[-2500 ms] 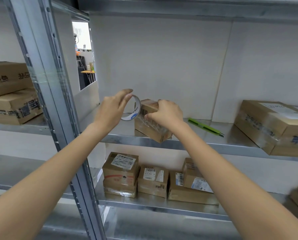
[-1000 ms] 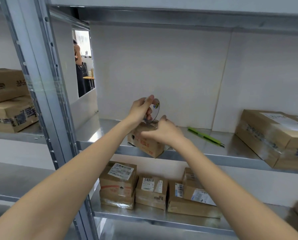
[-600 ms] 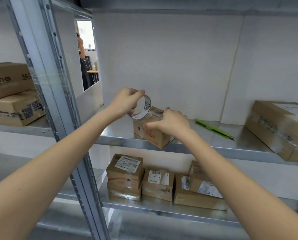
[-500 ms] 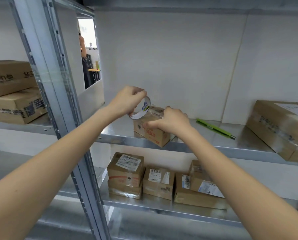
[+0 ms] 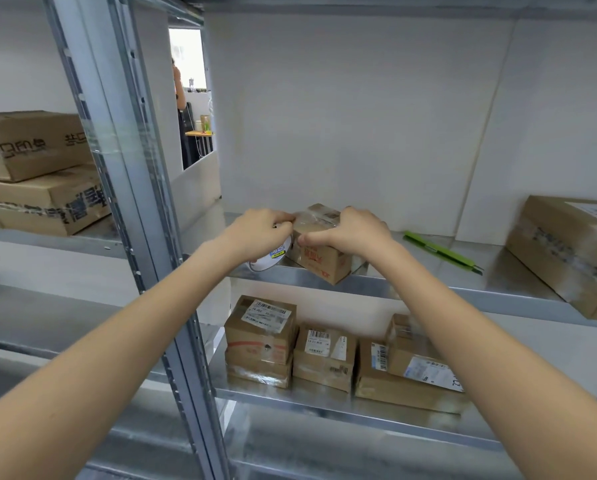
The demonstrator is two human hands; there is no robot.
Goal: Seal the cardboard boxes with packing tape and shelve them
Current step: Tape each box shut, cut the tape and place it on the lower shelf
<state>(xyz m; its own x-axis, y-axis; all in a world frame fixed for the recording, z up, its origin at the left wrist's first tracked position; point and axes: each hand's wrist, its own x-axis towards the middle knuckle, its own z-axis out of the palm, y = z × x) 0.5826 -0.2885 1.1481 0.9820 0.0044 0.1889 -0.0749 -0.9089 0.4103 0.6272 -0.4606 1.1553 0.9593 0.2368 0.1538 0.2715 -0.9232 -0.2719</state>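
A small cardboard box (image 5: 324,259) with red print stands at the front edge of the middle metal shelf (image 5: 428,292), one corner over the edge. My right hand (image 5: 350,230) grips its top, fingers curled over the left side. My left hand (image 5: 260,232) holds a roll of clear packing tape (image 5: 271,258) low against the box's left face. A strip of clear tape runs from the roll up over the box's top.
A green utility knife (image 5: 440,251) lies on the shelf right of the box, a large taped box (image 5: 567,247) beyond it. Several labelled boxes (image 5: 324,351) fill the shelf below. Two big boxes (image 5: 33,171) sit left of the steel upright (image 5: 134,202).
My left hand has brought the tape roll down from above the box to its left side, drawing tape over the top. My right hand stays on the box.
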